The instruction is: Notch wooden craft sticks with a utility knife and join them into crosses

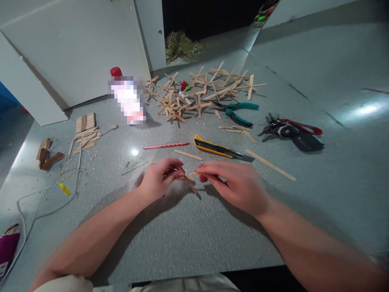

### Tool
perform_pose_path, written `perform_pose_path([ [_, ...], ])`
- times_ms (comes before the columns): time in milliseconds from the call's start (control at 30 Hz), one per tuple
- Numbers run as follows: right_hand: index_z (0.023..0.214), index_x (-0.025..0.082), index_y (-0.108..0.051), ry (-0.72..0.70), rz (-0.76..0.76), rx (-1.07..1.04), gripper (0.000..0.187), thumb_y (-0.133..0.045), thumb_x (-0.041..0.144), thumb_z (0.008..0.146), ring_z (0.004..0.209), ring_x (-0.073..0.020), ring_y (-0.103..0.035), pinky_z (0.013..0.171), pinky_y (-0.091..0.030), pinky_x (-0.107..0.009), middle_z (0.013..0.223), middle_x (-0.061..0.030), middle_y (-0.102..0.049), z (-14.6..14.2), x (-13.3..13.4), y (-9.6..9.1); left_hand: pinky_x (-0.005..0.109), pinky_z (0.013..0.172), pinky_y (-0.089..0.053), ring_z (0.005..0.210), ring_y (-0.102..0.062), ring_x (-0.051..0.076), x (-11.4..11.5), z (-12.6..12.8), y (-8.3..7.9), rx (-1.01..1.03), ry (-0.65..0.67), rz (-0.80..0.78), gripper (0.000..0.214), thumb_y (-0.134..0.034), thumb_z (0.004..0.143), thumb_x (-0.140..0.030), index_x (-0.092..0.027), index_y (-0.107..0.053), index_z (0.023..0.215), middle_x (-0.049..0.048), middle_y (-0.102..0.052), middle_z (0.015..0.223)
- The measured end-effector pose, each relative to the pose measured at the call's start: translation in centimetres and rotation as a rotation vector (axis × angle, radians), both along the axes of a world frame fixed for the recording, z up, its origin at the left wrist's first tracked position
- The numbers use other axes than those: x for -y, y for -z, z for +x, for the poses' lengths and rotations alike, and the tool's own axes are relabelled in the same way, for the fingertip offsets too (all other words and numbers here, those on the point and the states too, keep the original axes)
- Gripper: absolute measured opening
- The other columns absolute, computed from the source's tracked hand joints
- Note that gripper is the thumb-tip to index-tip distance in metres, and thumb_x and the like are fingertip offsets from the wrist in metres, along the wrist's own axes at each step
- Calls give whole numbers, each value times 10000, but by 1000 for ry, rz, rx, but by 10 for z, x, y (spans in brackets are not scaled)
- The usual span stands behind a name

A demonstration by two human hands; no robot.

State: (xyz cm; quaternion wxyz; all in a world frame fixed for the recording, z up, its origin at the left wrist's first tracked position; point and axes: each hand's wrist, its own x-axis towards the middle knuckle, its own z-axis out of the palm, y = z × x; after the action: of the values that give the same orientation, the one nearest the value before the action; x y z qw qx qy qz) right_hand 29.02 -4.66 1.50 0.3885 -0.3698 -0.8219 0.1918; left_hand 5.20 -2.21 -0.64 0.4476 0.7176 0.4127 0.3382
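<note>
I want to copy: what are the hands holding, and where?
Left hand pinches a wooden stick above its free lower end; right hand pinches a pale stick by one end.

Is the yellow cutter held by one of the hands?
No, the yellow cutter lies on the table, while the left hand and right hand hold wooden sticks.

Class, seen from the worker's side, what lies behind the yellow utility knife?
Behind the yellow knife lie loose sticks, teal pliers and crossed sticks. What its body covers underneath cannot be seen.
</note>
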Motion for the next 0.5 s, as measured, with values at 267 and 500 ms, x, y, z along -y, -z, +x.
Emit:
perform_pose_path([
  [267, 1062, 213, -666, -4, -51, -18, 192, -554, 85, 974, 768, -125, -734, 740, -577, -235, 861, 1, -767, -5, 1, 0, 241, 696, -560, 721, -708, 123, -1, 3, 2, 141, -38, -184, 235, -690, 883, -298, -208, -632, 1093, 5, -730, 818],
  [500, 1064, 228, -678, 23, -58, -7, 175, -552, 131, 992, 783, -143, -753, 737, -598, -257, 895, -15, -788, -6, 2, -1, 281, 764, -590, 778, -723, 141, -1, 4, 3, 201, -47, -281, 317, -728, 855, -293, -194, -664, 1148, 24, -734, 859],
])
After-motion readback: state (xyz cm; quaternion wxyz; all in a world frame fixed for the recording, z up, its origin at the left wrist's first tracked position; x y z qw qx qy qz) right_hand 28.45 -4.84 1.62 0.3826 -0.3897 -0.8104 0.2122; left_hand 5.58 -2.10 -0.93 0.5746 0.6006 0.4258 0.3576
